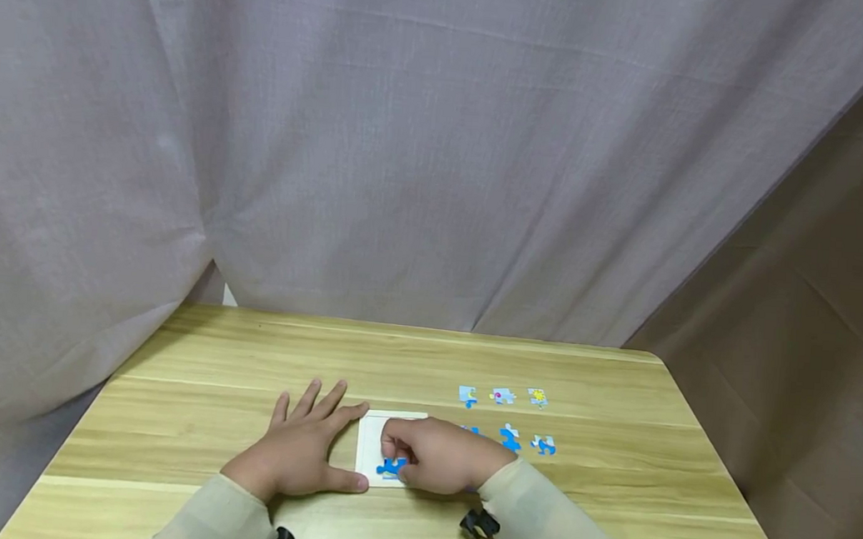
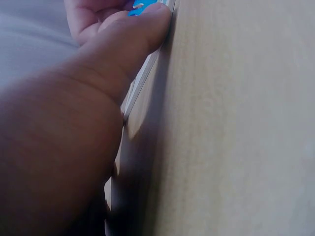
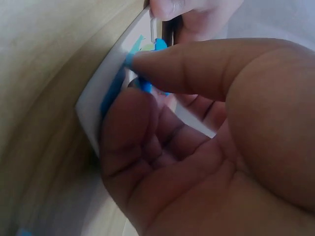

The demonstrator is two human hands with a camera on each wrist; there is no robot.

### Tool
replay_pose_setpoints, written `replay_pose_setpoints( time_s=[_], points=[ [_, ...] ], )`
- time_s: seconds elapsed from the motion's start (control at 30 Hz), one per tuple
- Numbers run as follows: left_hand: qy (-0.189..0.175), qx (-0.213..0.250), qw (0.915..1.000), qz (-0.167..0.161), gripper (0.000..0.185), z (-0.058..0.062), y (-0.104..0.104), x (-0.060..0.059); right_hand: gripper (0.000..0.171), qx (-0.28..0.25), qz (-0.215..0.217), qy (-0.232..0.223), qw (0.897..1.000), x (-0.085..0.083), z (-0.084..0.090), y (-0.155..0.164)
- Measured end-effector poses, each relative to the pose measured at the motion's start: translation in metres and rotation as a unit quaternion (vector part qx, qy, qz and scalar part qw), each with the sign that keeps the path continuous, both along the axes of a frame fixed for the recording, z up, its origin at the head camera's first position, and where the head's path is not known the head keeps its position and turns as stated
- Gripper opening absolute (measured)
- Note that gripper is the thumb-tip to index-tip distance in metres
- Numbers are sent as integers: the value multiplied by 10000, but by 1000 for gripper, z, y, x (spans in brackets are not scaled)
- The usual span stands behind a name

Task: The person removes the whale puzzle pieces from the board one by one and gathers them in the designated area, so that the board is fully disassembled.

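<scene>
Nearest the person, the right hand [image 1: 437,458] pinches a blue jigsaw piece [image 1: 391,466] between thumb and fingertips, pressing it onto the near part of the white rectangular puzzle tray [image 1: 371,441]. Left of the tray, the left hand [image 1: 302,448] lies flat on the pale wooden worktop [image 1: 611,499] with fingers spread, its thumb against the tray's near edge. Beyond and right of the tray lie loose blue puzzle pieces [image 1: 510,436]; one is partly hidden behind the right hand.

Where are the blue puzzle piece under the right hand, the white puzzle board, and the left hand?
blue puzzle piece [image 1: 390,467]: head view, on its visible blue body by the fingertips.
white puzzle board [image 1: 370,445]: head view, on its bare left part.
left hand [image 1: 302,448]: head view, on the back of the hand.
</scene>
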State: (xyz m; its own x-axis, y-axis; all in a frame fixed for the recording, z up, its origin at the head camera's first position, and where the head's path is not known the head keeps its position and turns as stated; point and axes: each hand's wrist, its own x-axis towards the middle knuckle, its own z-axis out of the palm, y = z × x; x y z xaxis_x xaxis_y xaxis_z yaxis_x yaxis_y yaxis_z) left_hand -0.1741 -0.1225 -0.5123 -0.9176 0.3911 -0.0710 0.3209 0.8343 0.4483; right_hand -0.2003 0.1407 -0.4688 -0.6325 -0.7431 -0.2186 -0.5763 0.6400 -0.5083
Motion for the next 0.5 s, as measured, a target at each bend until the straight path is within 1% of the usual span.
replay_pose_setpoints(
  time_s=[0.17, 0.37, 0.5],
  points=[
    [32, -25, 10000, -3, 110, 0, 1, -1, 22, -131, 125, 143, 9997, 1, -4, 5],
    [35, -16, 10000, 11, 110, 2, 1, 0, 20, -265, 107, 181, 9994, 4, -2, 3],
    [76, -40, 10000, 13, 109, 2, 0, 1, 21, -288, 133, 377, 9988, 7, 0, 1]
  ],
)
